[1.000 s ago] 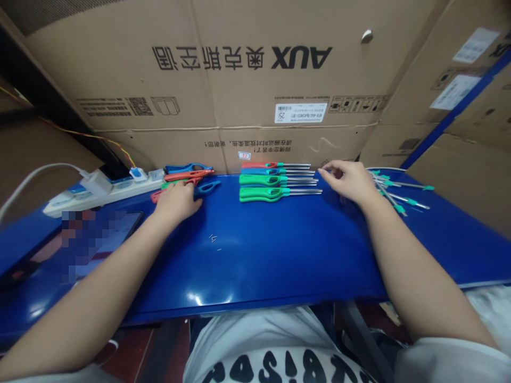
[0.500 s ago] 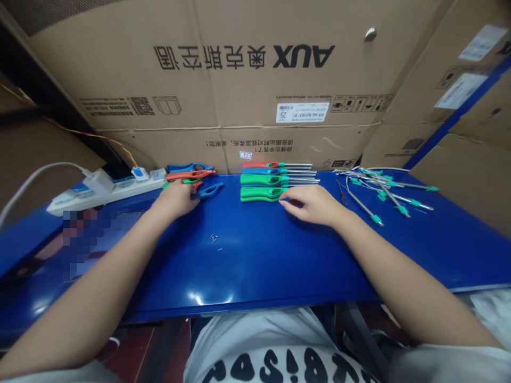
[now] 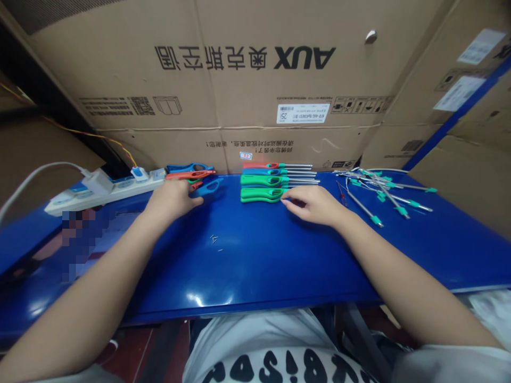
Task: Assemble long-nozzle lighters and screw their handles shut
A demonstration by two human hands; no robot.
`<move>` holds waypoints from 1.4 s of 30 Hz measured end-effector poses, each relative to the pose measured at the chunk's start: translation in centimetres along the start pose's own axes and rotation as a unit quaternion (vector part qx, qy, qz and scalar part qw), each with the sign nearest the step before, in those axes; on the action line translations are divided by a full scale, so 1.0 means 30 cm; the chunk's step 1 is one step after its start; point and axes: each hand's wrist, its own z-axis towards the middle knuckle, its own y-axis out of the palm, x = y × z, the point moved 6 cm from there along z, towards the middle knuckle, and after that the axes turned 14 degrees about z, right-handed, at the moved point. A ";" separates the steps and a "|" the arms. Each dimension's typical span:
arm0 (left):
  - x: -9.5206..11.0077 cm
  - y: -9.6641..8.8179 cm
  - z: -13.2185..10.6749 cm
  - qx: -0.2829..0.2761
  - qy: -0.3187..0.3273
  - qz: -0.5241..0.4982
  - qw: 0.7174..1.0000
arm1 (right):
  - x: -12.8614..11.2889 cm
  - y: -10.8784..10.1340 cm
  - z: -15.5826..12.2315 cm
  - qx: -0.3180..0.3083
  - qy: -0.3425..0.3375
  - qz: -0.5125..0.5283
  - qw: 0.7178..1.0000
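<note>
My left hand [image 3: 173, 199] is at the pile of loose lighter handles at the back left, fingers bent and thumb stretched underneath. It appears to grip a blue lighter handle [image 3: 211, 186], which is slightly blurred. Beside it lie an orange handle [image 3: 191, 174] and another blue handle [image 3: 186, 167]. My right hand [image 3: 313, 205] pinches the nozzle end of the front green lighter [image 3: 259, 199]; that lighter's tip is hidden. Behind it, stacked in a row, are another green lighter [image 3: 259, 181], a blue lighter [image 3: 261, 172] and a red lighter [image 3: 259, 165], metal nozzles pointing right.
Metal lighter tubes with teal ends and wires [image 3: 393, 194] lie heaped at the right, next to a small screwdriver [image 3: 342, 194]. Several tiny screws [image 3: 214, 239] sit on the blue tabletop [image 3: 255, 266]. A power strip [image 3: 120, 187] lies at left; a cardboard wall [image 3: 239, 117] stands behind.
My left hand has shifted slightly, and the blue handle beside it is now blurred and a little farther back. My right fingertips have moved slightly right along the front lighter.
</note>
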 end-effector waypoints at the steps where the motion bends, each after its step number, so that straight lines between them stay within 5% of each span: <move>1: 0.006 -0.022 -0.009 0.018 -0.004 -0.023 1.000 | -0.010 -0.001 0.001 0.008 -0.011 0.004 1.000; 8: 0.161 -0.160 -0.109 0.165 0.052 -0.242 0.955 | -0.067 -0.004 0.003 0.067 -0.036 0.044 0.996; 12: 0.292 -0.144 -0.169 0.139 0.160 -0.285 0.935 | -0.086 0.007 0.003 0.076 -0.058 0.051 0.994; 18: 0.397 -0.087 -0.213 0.082 0.244 -0.310 0.915 | -0.081 0.049 0.003 -0.026 -0.077 0.054 0.995; 24: 0.428 -0.039 -0.218 0.030 0.264 -0.326 0.907 | -0.028 0.074 0.001 -0.104 -0.019 0.150 0.983; 29: 0.409 -0.049 -0.214 0.009 0.253 -0.302 0.919 | 0.018 0.013 0.008 -0.009 0.001 0.163 0.987; 32: 0.378 -0.065 -0.208 -0.007 0.247 -0.253 0.935 | 0.039 -0.018 0.003 -0.008 0.034 0.178 0.983; 39: 0.339 -0.052 -0.191 -0.062 0.264 -0.230 0.935 | 0.037 0.050 -0.050 -0.245 0.191 0.236 0.921; 42: 0.353 -0.028 -0.183 -0.054 0.261 -0.278 0.923 | 0.017 0.082 -0.061 -0.297 0.212 0.229 0.903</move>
